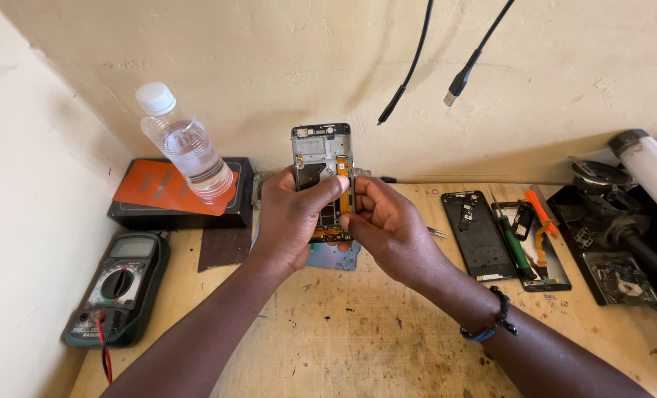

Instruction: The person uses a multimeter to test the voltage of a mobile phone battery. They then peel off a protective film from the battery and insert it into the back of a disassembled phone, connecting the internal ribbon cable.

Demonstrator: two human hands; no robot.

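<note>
Scuffed wooden bench [358,332] here, pushed into a corner of cream plaster walls, stained and pitted all over.

Both hands are up above the middle of the bench holding an opened phone frame [321,151] upright. Left hand [292,217] wraps around its left edge and lower half with the thumb pressed across the front. Right hand [387,221] pinches at the right edge, fingertips closed on what looks like the orange flex strip [345,193] running down that side. Can't tell if there's a tool in that pinch.

What I'd worry about: that flex looks thin and papery, so a sideways tug could crease or tear it. The frame is bare metal with sharp cut-outs and is held in mid-air, so a slip would drop it onto the hard bench or the bluish panel [336,256] lying right under the hands.

Off to the far left, a clear plastic bottle [185,144] stands tilted on an orange-and-black box [177,195], looks tippy. Chunky green multimeter [118,287] at near left. To the right: a glossy black phone back [479,234], a green-handled screwdriver [514,247], more stripped parts. Two black cables [446,66] dangle down the wall.
</note>
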